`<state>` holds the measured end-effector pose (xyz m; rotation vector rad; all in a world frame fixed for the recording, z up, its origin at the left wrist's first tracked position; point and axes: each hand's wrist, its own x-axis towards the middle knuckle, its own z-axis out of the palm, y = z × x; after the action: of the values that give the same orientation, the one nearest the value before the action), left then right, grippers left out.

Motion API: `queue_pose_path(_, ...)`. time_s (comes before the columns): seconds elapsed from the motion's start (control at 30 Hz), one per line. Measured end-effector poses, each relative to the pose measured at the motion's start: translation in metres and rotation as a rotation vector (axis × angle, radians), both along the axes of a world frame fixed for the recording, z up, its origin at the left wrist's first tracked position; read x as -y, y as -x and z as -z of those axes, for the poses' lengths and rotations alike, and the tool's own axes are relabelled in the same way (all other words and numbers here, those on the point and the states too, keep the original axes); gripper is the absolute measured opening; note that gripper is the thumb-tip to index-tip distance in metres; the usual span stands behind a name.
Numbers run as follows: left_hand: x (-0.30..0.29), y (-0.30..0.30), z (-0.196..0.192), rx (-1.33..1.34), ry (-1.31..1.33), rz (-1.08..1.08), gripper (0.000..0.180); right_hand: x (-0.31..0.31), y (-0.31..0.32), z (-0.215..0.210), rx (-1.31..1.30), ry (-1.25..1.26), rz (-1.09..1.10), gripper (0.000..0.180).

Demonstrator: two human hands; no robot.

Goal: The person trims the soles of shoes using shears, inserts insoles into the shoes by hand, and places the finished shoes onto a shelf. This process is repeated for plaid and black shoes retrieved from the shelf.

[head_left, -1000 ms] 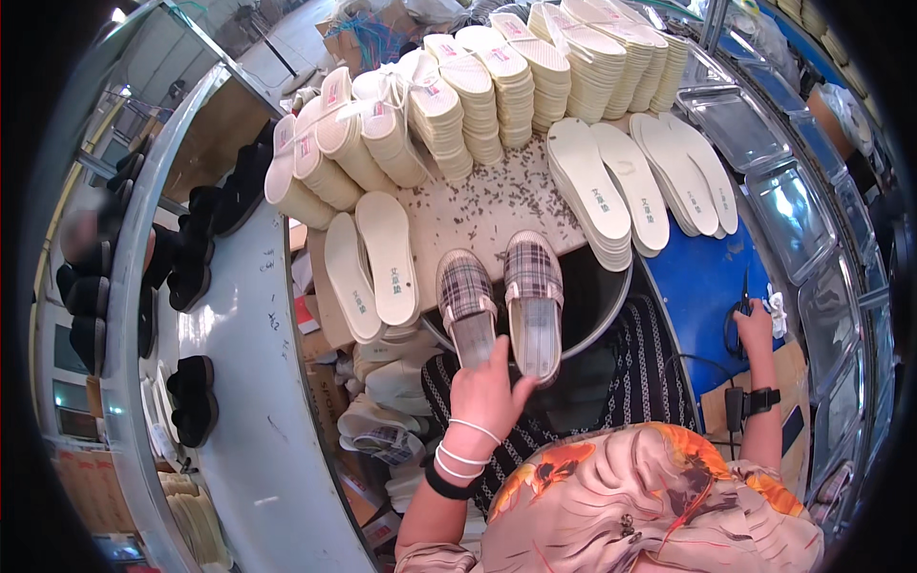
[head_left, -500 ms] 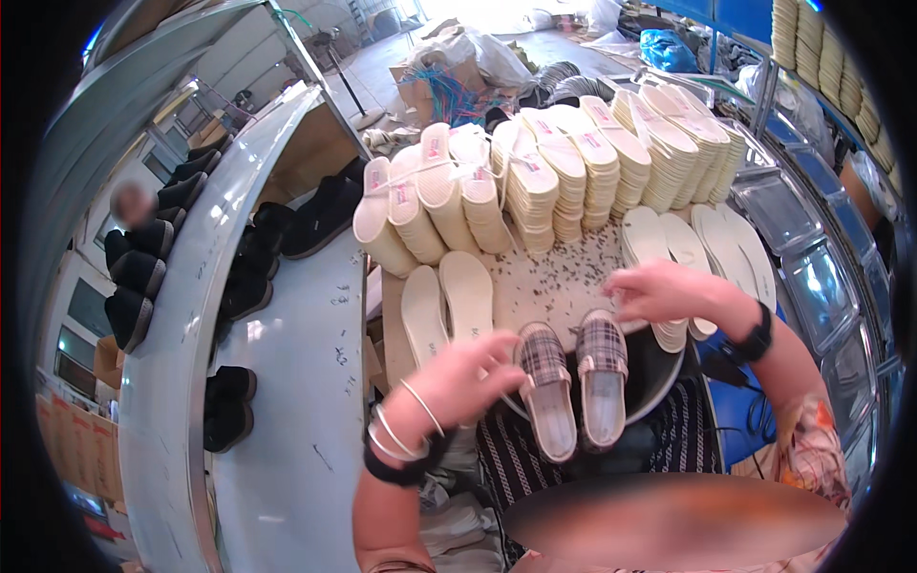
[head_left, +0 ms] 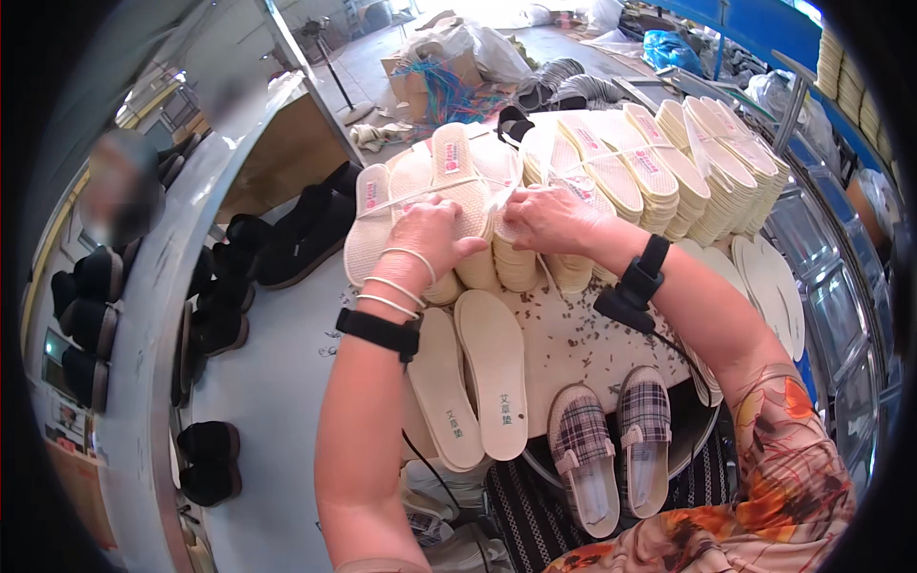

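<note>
My left hand (head_left: 435, 237) rests on the tied stacks of cream insoles (head_left: 371, 234) at the back left of the table, its fingers bent over the insoles and its thumb spread apart. Close beside it, my right hand (head_left: 556, 220) has its fingers pinched together at a white tie strip (head_left: 519, 172) that runs over the stacks; its fingertips are partly hidden. A pair of loose cream insoles (head_left: 492, 377) lies in front of my left hand. Nearer to me, two plaid slip-on shoes (head_left: 583, 449) sit side by side, toes pointing away.
More insole stacks (head_left: 702, 181) stand along the back right, with loose insoles (head_left: 764, 286) below them. Black shoes (head_left: 306, 239) line the grey shelf (head_left: 277, 382) on the left. Dark scraps (head_left: 573, 329) are scattered on the table. A blurred person (head_left: 122, 191) is at far left.
Both hands have moved away from the plaid shoes, forward to the insole stacks at the back left. The shoes are let go. The whole view has shifted.
</note>
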<state>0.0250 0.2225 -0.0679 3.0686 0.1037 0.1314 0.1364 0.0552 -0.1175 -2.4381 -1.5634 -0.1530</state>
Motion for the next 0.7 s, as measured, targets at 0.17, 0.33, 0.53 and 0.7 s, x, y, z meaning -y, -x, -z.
queue_pose_path(0.17, -0.022, 0.024, -0.002, 0.216, 0.175, 0.09, 0.062, -0.003, 0.019, -0.027, -0.072, 0.075, 0.109, 0.04)
queue_pose_path(0.33, -0.038, 0.045, 0.014, 0.142, 0.036, -0.094, 0.06, -0.02, 0.026, -0.03, -0.083, -0.273, -0.088, 0.043)
queue_pose_path(0.53, -0.05, 0.035, 0.019, 0.132, 0.024, -0.103, 0.052, -0.048, 0.013, -0.034, -0.098, -0.142, -0.1, 0.044)
queue_pose_path(0.7, -0.059, 0.038, 0.021, 0.129, -0.051, -0.068, 0.032, -0.061, 0.012, -0.021, 0.096, -0.266, -0.102, 0.022)
